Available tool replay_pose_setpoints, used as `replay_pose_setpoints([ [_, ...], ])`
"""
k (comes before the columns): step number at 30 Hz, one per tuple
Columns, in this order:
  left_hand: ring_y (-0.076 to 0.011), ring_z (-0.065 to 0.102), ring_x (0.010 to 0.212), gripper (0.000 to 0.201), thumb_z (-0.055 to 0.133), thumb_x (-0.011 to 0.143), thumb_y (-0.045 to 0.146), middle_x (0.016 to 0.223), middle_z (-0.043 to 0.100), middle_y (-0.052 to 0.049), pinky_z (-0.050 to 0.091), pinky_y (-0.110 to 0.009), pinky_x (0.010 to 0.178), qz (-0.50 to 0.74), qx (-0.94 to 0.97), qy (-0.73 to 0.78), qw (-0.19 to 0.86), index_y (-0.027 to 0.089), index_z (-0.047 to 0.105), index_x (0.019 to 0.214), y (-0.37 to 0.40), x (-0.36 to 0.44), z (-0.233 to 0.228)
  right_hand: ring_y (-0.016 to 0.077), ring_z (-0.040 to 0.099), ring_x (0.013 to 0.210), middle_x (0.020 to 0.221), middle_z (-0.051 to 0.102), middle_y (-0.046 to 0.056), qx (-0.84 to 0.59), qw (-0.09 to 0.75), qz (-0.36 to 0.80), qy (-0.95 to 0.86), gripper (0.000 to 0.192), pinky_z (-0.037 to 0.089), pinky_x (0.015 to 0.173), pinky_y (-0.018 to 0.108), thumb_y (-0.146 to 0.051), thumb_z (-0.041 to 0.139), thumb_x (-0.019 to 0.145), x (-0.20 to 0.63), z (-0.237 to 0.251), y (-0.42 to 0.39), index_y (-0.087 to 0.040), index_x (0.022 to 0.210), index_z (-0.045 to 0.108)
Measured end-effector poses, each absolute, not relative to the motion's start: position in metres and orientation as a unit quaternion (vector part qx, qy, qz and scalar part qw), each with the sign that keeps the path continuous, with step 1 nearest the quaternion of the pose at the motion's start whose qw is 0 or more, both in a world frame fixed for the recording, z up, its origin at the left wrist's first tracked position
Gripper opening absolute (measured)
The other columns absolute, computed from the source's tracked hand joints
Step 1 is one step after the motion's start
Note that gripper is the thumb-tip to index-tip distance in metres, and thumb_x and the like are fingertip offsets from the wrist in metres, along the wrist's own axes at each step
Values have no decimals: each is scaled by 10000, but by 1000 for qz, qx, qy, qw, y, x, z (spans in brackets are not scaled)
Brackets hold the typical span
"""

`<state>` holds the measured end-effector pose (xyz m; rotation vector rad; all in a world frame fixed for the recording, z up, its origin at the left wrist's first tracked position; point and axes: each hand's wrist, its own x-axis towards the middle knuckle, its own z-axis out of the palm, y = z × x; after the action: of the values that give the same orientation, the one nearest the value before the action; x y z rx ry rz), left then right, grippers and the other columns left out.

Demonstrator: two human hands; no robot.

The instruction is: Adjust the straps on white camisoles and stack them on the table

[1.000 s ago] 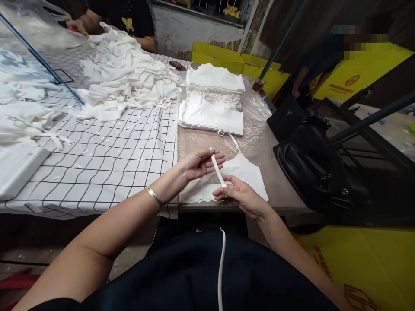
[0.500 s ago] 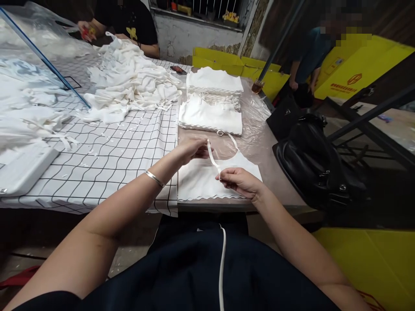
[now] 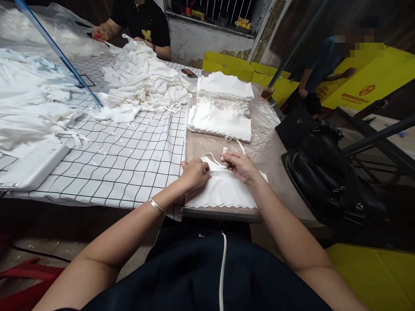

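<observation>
A white camisole top [image 3: 223, 190] with a wavy hem lies flat at the table's front edge. My right hand [image 3: 241, 166] is closed in a pinch on the end of its thin white strap [image 3: 225, 152], raised above the neckline. The strap loops down to the left of those fingers. My left hand [image 3: 196, 174], with a silver bangle at the wrist, rests at the top's upper left corner. Its fingers are curled onto the fabric, their tips partly hidden. The other strap [image 3: 241, 146] curves away behind my right hand.
Folded white tops form stacks [image 3: 220, 119] just beyond. Heaps of white garments [image 3: 145, 77] cover the checked cloth [image 3: 129, 172] at left, near a white box [image 3: 39, 168]. A black handbag [image 3: 324, 172] stands at right. One person sits across; another is by yellow boxes [image 3: 363, 86].
My right hand has moved up and away with the strap end. My left hand has let go of the strap and come down onto the top's left corner. The view has shifted slightly.
</observation>
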<state>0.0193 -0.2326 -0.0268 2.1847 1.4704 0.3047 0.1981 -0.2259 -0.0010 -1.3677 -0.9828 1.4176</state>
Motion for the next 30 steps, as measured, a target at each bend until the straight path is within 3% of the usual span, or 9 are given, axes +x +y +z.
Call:
replay_pose_setpoints([
  [12,-293,546,1038,183,653,804,347,1000,681,-72,271,-441,882,191,750,547,319,174,713,797,-234,23,-30,93,505,575,626,593,-28,-564,432,552,-436,414,333,511,222,-375,869,440,194,-11,-226,-175,699,615],
  [18,-269,578,971,181,645,798,314,964,684,-65,278,-440,873,203,745,533,347,150,698,744,-233,21,-28,114,553,662,692,617,-32,-529,453,529,-485,441,434,664,261,-360,878,432,184,-23,-231,-189,714,585],
  [30,-260,593,942,175,641,794,295,933,690,-77,290,-434,892,203,737,530,368,141,685,726,-232,21,-27,103,488,615,663,572,-49,-504,420,517,-550,455,387,624,249,-408,859,512,185,-36,-232,-208,727,512],
])
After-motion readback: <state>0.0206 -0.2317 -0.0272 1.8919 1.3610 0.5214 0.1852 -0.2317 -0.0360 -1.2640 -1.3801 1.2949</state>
